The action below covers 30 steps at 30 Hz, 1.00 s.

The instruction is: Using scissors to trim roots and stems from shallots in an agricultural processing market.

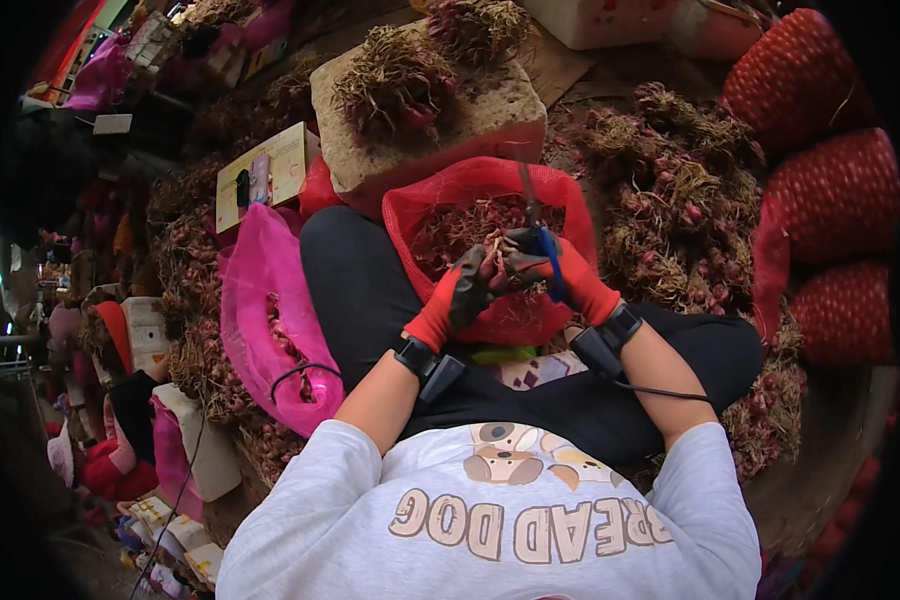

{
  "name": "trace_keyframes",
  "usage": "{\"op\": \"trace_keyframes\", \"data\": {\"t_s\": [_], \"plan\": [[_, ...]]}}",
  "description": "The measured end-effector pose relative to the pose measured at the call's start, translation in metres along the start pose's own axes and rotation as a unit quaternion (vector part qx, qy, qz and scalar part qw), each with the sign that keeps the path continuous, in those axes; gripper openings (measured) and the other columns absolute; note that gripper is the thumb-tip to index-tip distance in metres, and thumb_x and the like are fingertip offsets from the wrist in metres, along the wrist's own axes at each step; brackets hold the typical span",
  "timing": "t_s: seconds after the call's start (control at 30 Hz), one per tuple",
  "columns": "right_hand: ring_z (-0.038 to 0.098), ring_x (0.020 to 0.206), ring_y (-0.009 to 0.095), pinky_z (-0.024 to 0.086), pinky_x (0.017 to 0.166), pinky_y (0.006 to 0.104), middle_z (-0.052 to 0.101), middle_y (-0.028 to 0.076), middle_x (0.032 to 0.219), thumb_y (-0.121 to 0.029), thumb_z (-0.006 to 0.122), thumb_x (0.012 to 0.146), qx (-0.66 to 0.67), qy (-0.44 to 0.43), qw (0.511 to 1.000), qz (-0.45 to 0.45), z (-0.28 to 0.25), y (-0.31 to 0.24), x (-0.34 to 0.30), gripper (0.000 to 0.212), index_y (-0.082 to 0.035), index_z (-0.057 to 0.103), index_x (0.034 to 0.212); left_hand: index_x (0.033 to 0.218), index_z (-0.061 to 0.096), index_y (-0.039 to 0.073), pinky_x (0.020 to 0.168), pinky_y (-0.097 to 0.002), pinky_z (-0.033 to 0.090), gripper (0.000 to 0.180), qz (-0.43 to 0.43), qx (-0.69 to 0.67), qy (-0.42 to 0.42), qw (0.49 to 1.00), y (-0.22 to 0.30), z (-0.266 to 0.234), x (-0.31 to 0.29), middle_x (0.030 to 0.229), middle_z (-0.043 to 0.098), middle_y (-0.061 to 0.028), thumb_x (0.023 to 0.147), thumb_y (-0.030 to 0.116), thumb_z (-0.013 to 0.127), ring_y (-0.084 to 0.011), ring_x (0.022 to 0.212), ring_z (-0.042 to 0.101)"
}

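Held a small onion clump (494, 262) between both hands, brought together above the lap, over the open mouth of a red mesh bag (400, 222). Closed the left hand (464, 293) around the clump, in a red glove with a dark palm. Gripped a pair of scissors (553, 268) by blue handles in the right hand (526, 264), gloved the same way, with blades pointing up and away. Could not make out fully, against such dark gloves, the placing of each finger on the clump.

Wore black wristbands (625, 324) on both arms. Had dry trimmings (450, 230) inside the red bag, between black-clad legs (355, 275). Had a pink mesh bag (250, 265) by the left knee, with loose onions (284, 335) showing through its opening.

Faced a pale foam box (505, 112) just beyond the red bag, with two bundles of dried onions (395, 90) on top. Had a yellowish carton (230, 183) left of it, bearing a phone (260, 178). Sat near a large onion heap (685, 215) on the right, with three bulging red sacks (835, 195) stacked past it.
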State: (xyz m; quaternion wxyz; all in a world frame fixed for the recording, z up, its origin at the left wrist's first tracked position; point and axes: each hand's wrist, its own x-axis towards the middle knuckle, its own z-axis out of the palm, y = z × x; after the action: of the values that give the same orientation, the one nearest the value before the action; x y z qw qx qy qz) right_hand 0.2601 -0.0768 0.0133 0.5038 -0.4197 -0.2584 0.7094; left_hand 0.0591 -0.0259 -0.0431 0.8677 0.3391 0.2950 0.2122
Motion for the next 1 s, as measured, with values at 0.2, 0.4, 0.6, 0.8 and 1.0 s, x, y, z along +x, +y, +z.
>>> {"op": "trace_keyframes", "data": {"t_s": [0.2, 0.4, 0.6, 0.8, 1.0], "plan": [[0.062, 0.072, 0.013, 0.052, 0.066, 0.0242, 0.064, 0.004, 0.085, -0.01, 0.064, 0.08, -0.342, 0.157, 0.918, -0.122, 0.003, 0.023, 0.009, 0.027, -0.001, 0.058, 0.105, 0.113, 0.046, 0.01, 0.064, -0.025, 0.045, 0.023, -0.05, 0.044, 0.03, 0.997, 0.015, 0.03, -0.009, 0.085, 0.054, -0.0006, 0.092, 0.015, 0.055, -0.0112, 0.073, 0.054], [0.061, 0.064, 0.013, 0.052, 0.058, 0.0255, 0.062, 0.006, 0.079, -0.007, 0.062, 0.079, 0.112, 0.133, 0.983, -0.068, -0.023, 0.014, 0.001, 0.026, 0.0, 0.057, 0.104, 0.108, 0.049, 0.01, 0.07, -0.0275, 0.047, 0.018, 0.062, 0.13, 0.008, 0.99, 0.01, 0.028, -0.009, 0.085, 0.057, -0.0038, 0.096, 0.023, 0.05, -0.0132, 0.075, 0.057], [0.061, 0.074, 0.015, 0.05, 0.06, 0.027, 0.062, 0.01, 0.095, -0.006, 0.064, 0.08, 0.088, 0.051, 0.99, -0.102, -0.03, -0.004, -0.002, 0.033, 0.002, 0.054, 0.11, 0.121, 0.051, 0.012, 0.08, -0.0348, 0.048, 0.032, 0.045, -0.164, 0.035, 0.985, 0.019, 0.025, -0.01, 0.103, 0.06, -0.0063, 0.096, 0.032, 0.048, -0.0162, 0.086, 0.058], [0.061, 0.076, 0.011, 0.05, 0.065, 0.0252, 0.062, 0.005, 0.094, -0.011, 0.067, 0.081, 0.001, 0.051, 0.992, -0.118, 0.01, 0.002, -0.002, 0.034, -0.001, 0.055, 0.11, 0.125, 0.048, 0.013, 0.085, -0.034, 0.048, 0.043, 0.012, -0.164, -0.045, 0.985, 0.006, 0.007, -0.004, 0.11, 0.057, -0.005, 0.095, 0.043, 0.046, -0.0146, 0.088, 0.056], [0.062, 0.08, 0.01, 0.051, 0.068, 0.024, 0.064, 0.004, 0.093, -0.012, 0.065, 0.083, 0.039, 0.042, 0.994, -0.094, -0.005, 0.02, -0.004, 0.022, -0.002, 0.059, 0.102, 0.139, 0.029, 0.011, 0.084, -0.0315, 0.049, 0.049, 0.106, 0.177, 0.027, 0.978, 0.027, 0.06, -0.017, 0.121, 0.049, -0.0064, 0.099, 0.039, 0.038, -0.0147, 0.096, 0.055]]}}
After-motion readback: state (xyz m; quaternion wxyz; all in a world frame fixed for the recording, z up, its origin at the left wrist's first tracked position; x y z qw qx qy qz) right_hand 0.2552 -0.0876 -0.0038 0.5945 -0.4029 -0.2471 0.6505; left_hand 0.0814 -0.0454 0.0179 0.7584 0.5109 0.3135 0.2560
